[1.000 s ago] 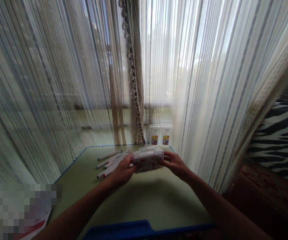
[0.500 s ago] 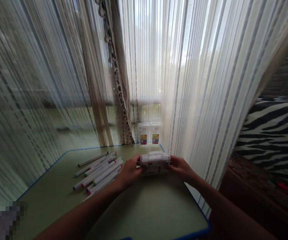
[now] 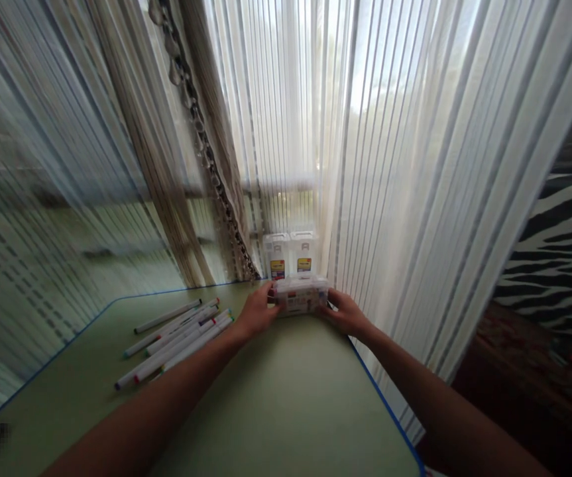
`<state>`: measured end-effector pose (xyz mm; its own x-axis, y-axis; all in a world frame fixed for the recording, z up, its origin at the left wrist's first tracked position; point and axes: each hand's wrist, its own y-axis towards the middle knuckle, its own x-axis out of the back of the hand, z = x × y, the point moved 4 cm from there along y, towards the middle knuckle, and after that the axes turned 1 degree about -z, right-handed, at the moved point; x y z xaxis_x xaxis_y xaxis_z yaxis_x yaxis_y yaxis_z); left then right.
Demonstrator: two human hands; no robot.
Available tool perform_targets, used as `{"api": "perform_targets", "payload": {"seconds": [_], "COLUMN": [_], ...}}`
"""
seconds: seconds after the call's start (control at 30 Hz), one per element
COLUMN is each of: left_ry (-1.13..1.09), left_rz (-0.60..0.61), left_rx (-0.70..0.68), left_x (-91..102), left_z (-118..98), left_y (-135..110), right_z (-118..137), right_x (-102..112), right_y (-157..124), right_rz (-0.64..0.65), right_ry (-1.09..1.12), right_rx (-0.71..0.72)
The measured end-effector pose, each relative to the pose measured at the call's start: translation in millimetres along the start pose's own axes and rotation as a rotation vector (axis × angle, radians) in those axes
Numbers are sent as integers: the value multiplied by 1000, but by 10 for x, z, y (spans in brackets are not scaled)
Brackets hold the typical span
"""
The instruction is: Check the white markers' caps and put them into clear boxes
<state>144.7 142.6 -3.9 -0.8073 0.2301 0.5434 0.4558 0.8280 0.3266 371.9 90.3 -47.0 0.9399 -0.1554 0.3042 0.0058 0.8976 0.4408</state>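
Observation:
A clear plastic case (image 3: 299, 296) with printing on its front is held level between my two hands near the far corner of the table. My left hand (image 3: 256, 310) grips its left end, fingers behind and thumb in front. At the opposite end my right hand (image 3: 348, 315) is closed on it the same way. Just behind stand two more clear cases, a left case (image 3: 277, 253) and a right case (image 3: 303, 248), upright with yellow and blue labels. What the held case contains is too blurred to make out.
Several white markers (image 3: 181, 341) with coloured ends lie in a loose pile on the left of the green table (image 3: 286, 397). The table has a blue edge. Sheer striped curtains (image 3: 390, 165) hang against its far side, and a zebra-print surface (image 3: 554, 245) is at the right.
My hands have carried the case farther away, up close to the two standing cases. The view has shifted a little to the right. The markers still lie in their pile.

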Motion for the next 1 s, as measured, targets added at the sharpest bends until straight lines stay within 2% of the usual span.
{"api": "perform_targets", "payload": {"seconds": [0.27, 0.63, 1.0], "left_ry": [-4, 64, 23], "left_rz": [-73, -136, -124], "left_rx": [60, 118, 134], "left_x": [-116, -117, -126], "left_z": [246, 218, 221], "left_y": [39, -15, -26], "right_z": [-135, -149, -204], "right_x": [-59, -91, -90], "right_y": [115, 52, 17], "right_rz": [-11, -42, -45], "right_ry": [-30, -72, -44], "right_rx": [29, 24, 10]}}
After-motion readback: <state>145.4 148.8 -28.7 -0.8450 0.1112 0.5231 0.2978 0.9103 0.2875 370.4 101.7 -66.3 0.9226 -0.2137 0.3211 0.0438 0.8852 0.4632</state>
